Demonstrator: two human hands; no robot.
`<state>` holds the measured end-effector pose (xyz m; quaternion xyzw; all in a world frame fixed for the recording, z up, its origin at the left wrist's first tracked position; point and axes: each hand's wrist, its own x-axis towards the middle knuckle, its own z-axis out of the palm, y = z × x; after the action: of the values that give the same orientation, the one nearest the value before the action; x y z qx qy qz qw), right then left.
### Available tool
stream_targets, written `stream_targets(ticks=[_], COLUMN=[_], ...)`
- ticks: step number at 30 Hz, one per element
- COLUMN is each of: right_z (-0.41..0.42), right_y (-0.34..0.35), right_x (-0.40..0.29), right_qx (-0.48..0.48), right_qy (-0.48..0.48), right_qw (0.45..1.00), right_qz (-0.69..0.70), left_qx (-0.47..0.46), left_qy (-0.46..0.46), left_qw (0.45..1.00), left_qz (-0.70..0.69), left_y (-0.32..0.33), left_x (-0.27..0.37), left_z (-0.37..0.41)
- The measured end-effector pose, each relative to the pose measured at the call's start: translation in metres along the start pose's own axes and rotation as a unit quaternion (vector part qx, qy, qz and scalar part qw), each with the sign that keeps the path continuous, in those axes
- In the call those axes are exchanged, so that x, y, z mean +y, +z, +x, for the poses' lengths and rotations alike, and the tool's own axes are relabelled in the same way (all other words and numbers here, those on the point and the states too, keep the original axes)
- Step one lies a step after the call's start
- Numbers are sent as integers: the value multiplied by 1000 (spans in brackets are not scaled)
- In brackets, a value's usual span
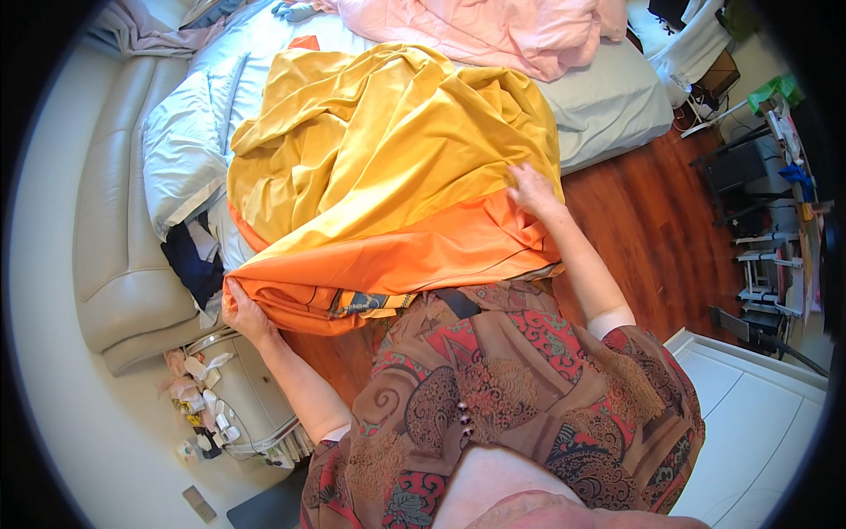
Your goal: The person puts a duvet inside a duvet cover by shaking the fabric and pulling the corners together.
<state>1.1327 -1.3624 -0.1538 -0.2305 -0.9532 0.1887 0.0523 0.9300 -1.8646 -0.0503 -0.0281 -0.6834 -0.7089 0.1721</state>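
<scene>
A large cloth (396,145), yellow with an orange border, lies bunched over the near end of the bed and hangs down its front. My left hand (248,314) grips a corner of the orange border at the left, fingers folded over the edge. At the right, my right hand (529,190) rests on the cloth where yellow meets orange; whether its fingers pinch the fabric I cannot tell. A patterned blue and yellow strip (373,303) shows beneath the orange part, close to my waist.
The bed has a pale sheet (608,112), a pink quilt (476,26) and a pillow (182,145) beside a padded headboard (112,211). A cluttered bedside cabinet (254,390) stands lower left. Wooden floor (634,231), a laden desk (793,159) and a white cabinet (747,410) are at the right.
</scene>
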Motion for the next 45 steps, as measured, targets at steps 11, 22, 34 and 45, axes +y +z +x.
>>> stream_targets(ticks=[11,22,34,45], right_z=[-10,-63,-92,-44], right_y=[5,-62,-1,16], right_x=[-26,-193,-85,-16], right_qx=[133,66,-149,46], right_qy=[-1,-333,-188,-15], right_qw=[980,895,952,999], right_qz=[150,290,191,2], left_qx=[-58,-475,-209,-208], left_qy=[46,162,-159,-142], left_qw=[988,830,962,963], left_qz=[135,242,-80,-98], left_y=[28,161,128,143], left_x=[24,40,30,40], left_z=[-11,-132,-99,-96])
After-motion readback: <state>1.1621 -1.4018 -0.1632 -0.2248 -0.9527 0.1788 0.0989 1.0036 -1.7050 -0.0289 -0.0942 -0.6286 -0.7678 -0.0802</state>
